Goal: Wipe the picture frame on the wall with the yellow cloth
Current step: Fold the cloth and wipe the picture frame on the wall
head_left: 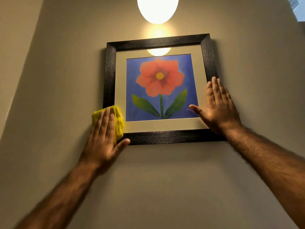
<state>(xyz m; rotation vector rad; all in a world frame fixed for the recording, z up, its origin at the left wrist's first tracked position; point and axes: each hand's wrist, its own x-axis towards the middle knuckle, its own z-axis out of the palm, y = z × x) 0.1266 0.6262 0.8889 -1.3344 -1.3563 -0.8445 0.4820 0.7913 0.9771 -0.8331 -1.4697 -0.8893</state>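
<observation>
Yellow cloth (119, 123) is folded into a pad, pinned flat under the left hand (104, 138) against the bottom-left corner of the picture frame (158, 40). Left hand is spread flat, fingers extended over the cloth, thumb out to the side touching the frame's bottom rail. No pinch grip, just palm pressure. Cloth sticks out past the fingertips and along the thumb side, overlapping the left rail and a bit of the mat. Left forearm slightly motion-blurred.

Right hand (217, 108) is also flat and wide, holding nothing. Palm sits over the bottom-right corner of the frame, fingers pointing up along the right rail, thumb splayed inward onto the glass over the lower right of the print.

Frame is dark, wood-grained, square, hanging on a beige wall (165, 179). Pale mat inside, print of a red flower (159, 76) with a yellow centre, green stem and two leaves on blue.

Above the frame: lit oval wall lamp (158, 9), its glow on the wall and reflected in the top of the glass.
</observation>
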